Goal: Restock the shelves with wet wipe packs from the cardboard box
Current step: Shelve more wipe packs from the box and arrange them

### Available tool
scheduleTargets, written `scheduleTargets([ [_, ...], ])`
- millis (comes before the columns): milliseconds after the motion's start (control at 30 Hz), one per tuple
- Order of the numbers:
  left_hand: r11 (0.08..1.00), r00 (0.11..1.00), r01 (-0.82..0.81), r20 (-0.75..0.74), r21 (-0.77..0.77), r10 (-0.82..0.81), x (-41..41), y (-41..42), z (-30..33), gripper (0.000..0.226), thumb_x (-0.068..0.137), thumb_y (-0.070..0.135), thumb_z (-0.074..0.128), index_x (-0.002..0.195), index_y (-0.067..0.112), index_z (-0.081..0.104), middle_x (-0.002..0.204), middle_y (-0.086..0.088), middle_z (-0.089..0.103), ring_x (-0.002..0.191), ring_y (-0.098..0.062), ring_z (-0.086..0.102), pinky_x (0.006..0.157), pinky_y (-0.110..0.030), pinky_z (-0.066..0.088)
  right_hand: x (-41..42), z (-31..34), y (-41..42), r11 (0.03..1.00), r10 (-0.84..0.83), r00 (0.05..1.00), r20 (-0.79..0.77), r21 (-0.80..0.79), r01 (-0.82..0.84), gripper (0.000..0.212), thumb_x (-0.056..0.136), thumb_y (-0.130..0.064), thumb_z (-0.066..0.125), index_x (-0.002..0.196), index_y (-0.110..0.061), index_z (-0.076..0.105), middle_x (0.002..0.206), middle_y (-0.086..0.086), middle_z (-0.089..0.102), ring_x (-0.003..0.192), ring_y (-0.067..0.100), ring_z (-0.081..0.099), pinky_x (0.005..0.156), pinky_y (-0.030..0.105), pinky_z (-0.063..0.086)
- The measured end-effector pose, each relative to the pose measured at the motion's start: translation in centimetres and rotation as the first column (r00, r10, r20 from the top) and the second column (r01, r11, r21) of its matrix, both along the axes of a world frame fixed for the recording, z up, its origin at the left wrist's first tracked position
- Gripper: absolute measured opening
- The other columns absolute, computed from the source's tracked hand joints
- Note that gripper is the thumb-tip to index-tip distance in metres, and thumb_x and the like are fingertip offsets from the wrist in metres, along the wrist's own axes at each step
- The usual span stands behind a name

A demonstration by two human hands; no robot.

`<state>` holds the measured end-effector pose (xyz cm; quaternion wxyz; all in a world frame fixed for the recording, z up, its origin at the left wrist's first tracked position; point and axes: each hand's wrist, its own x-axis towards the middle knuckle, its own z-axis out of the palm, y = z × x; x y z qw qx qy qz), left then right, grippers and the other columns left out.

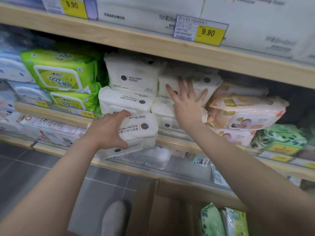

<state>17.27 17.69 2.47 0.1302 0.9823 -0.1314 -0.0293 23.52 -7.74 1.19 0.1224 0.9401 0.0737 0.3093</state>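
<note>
Gripping two stacked white wipe packs point(138, 133), the left hand point(106, 132) holds them just in front of the middle shelf's front edge point(56, 114), thumb on top, fingers underneath. Right hand point(186, 106), fingers spread & straight, presses flat on white packs on shelf point(196, 82), between green packs point(61, 74) & peach packs point(247, 111). Cardboard box point(170, 210) on floor below, w/ green-print packs point(211, 220) inside at its right side.

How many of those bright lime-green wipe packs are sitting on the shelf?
2. One lime-green pack sits on top, the other lime-green pack lies directly beneath it, left of the white packs. More may be hidden behind them.
</note>
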Motion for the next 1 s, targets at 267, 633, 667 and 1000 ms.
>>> scheduleTargets([
  [267, 1.000, 1.000, 0.012, -0.013, -0.018, -0.012, 0.6, 0.0, -0.4, 0.094, 0.048, 0.043, 0.079, 0.129, 0.036, 0.032, 0.121, 0.006, 0.054, 0.106, -0.022, 0.050, 0.088, -0.042, 0.042, 2.6, 2.3, -0.8, 0.998, 0.030, 0.989, -0.141, 0.054, -0.022, 0.081, 0.073, 0.004, 0.018, 0.147, -0.029, 0.026, 0.158, 0.016, 0.006, 0.144, 0.039, 0.002, 0.099, 0.075, -0.002],
  [633, 0.994, 0.999, 0.033, -0.024, -0.103, -0.036, -1.1, -0.8, 0.5, 0.097, 0.043, 0.044, 0.080, 0.129, 0.038, 0.035, 0.111, 0.007, 0.056, 0.101, -0.022, 0.052, 0.084, -0.038, 0.045, -2.9, 3.4, -0.7, 0.954, 0.251, 0.949, -0.192, 0.213, -0.210, 0.057, 0.089, -0.047, 0.045, 0.143, -0.030, 0.035, 0.155, 0.008, 0.022, 0.145, 0.031, 0.010, 0.106, 0.070, 0.001],
  [667, 0.991, 0.999, 0.039, -0.026, -0.128, -0.043, -1.3, -0.9, 0.8, 0.097, 0.043, 0.043, 0.081, 0.128, 0.038, 0.035, 0.108, 0.009, 0.055, 0.100, -0.021, 0.052, 0.083, -0.036, 0.045, -4.5, 3.2, -0.5, 0.912, 0.356, 0.904, -0.238, 0.301, -0.280, 0.061, 0.087, -0.056, 0.039, 0.143, -0.031, 0.033, 0.155, 0.005, 0.023, 0.146, 0.026, 0.009, 0.111, 0.065, -0.001],
  [1000, 0.944, 0.990, 0.130, -0.013, -0.303, -0.141, -3.0, -2.7, 2.9, 0.094, 0.035, 0.047, 0.080, 0.121, 0.047, 0.041, 0.111, 0.019, 0.056, 0.102, -0.010, 0.054, 0.089, -0.035, 0.046, -11.2, 2.5, 1.6, 0.227, 0.690, 0.704, -0.168, 0.974, 0.010, 0.087, 0.051, -0.008, 0.092, 0.118, -0.036, 0.045, 0.105, -0.020, 0.053, 0.097, 0.003, 0.054, 0.076, 0.008, 0.043],
])
